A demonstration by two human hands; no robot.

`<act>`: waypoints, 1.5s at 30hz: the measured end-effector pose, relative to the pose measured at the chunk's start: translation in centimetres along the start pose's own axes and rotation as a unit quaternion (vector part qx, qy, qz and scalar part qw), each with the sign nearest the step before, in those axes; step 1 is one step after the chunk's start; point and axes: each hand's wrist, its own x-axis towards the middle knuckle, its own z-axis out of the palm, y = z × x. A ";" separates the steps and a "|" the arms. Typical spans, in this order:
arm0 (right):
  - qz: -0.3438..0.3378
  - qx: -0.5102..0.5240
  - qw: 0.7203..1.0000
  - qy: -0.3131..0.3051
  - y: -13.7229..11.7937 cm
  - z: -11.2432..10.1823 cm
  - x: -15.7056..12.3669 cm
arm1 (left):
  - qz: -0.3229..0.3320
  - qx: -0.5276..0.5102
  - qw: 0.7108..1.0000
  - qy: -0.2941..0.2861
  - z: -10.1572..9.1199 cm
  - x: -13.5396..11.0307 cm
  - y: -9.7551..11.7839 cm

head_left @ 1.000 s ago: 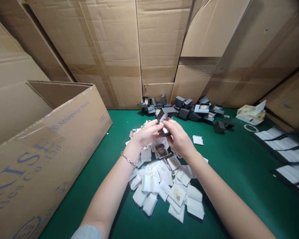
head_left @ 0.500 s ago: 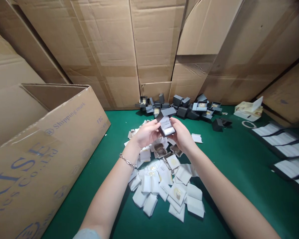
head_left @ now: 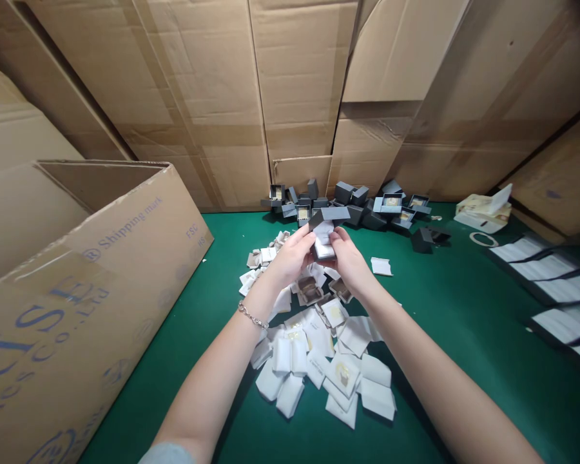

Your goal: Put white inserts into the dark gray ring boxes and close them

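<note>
Both hands hold an open dark jewelry box (head_left: 334, 214) with a white lining, raised above the middle of the green table. My left hand (head_left: 292, 256) grips its left side, and a chain bracelet hangs at that wrist. On the other side my right hand (head_left: 348, 259) has its fingers closed on the box, the thumb near the lining. Below the hands spreads a loose heap of white box inserts (head_left: 290, 356), some folded and some with yellowish marks. Brown-grey inserts (head_left: 309, 291) lie among them just under the box.
Several dark boxes (head_left: 352, 215) are piled along the cardboard wall (head_left: 212, 96), some open. A large carton (head_left: 140, 258) stands at left. To the right are a tissue box (head_left: 483, 211), a white ring (head_left: 483, 240) and dark trays with white contents (head_left: 541, 267).
The held box has shifted slightly right and tipped, so its open lid faces me more squarely. My left hand has followed it to the right. The view has moved slightly.
</note>
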 end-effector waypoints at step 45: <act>0.027 -0.691 0.668 -0.276 -1.4 -0.8 -2.7 | 0.028 -0.070 0.994 0.084 -2.1 0.6 0.3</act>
